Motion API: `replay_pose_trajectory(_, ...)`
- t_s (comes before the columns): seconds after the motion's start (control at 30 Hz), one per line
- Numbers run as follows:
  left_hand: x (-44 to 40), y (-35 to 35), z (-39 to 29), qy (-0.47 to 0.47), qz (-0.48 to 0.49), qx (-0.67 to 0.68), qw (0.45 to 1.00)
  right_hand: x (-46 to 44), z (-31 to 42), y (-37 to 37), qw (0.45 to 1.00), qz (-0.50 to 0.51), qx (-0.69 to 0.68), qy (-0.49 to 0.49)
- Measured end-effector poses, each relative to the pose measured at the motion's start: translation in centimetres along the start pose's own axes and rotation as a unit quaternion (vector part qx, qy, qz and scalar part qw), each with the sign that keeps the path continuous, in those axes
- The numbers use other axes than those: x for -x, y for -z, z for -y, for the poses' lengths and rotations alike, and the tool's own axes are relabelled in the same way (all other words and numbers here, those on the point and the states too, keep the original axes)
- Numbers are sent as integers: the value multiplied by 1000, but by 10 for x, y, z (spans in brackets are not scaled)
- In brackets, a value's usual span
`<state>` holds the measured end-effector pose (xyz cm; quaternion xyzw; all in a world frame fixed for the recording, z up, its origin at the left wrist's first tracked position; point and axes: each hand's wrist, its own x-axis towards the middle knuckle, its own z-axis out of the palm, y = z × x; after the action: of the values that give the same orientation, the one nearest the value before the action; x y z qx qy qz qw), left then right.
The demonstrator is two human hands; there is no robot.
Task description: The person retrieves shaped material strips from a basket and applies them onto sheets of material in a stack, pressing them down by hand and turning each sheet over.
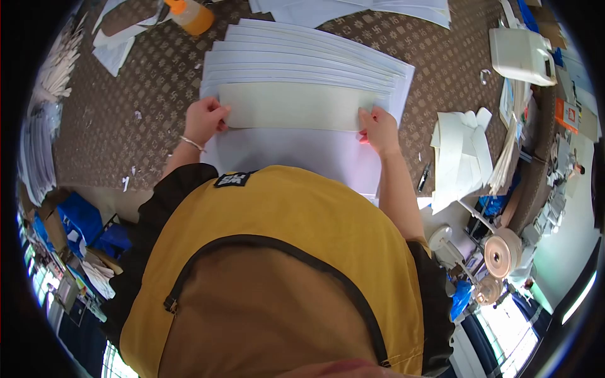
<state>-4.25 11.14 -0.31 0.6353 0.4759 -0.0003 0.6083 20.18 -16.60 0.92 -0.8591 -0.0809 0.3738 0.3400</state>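
One held strip (296, 107), bottle (194, 19), jug (518, 55), pen (424, 177)

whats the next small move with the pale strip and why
Probably line the pale strip up with the staggered sheets: the left hand and right hand hold its opposite ends, and the sheets' stepped edges show just beyond it.
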Motion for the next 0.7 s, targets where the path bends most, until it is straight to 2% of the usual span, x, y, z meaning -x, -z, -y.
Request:
replay_pose_trajectory(0.1, 7, -3, -7, -50, -43, -127, 990, -4, -7, 0, 1000, -9, 11, 11)
replay_pose_trajectory(0.2, 7, -6, -1, -50, -73, -126, 988, 1, -1, -3, 1000, -10, -19, 13)
replay_pose_trajectory(0.3, 2, -2, 2, -84, -48, -149, 984, 1, 2, -4, 999, -18, -35, 5)
replay_pose_trajectory(0.4, -1, -2, 3, -49, -20, -115, 992, 0, 0, -3, 999, -24, -26, -3)
replay_pose_trajectory(0.7, -10, 1, 1, -22, 2, -100, 995, 1, 3, -3, 999, -36, -11, -11)
